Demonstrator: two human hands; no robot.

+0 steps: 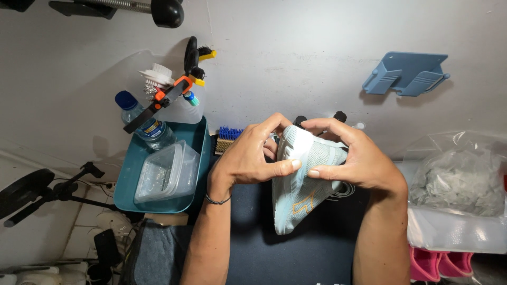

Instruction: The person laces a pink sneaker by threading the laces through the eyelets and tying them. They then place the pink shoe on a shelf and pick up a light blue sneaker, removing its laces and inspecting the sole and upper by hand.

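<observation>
Both hands, left hand [248,158] and right hand [354,158], clamp a pale blue sneaker [301,179] above the dark worktop [296,253], thumbs meeting on its mesh side. Left of the sneaker stands a teal tub [158,203] holding a clear plastic container [166,174]; a blue-bristled brush [228,138] lies untouched just beside it.

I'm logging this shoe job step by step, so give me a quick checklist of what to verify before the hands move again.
1. Left hand grips the shoe: ok.
2. Right hand grips the shoe too: ok.
3. Shoe off the dark mat: ok.
4. Blue brush within reach behind the left hand: ok.
5. Teal tub upright, clear container inside: ok.
6. Shoe interior: cannot tell.
</observation>
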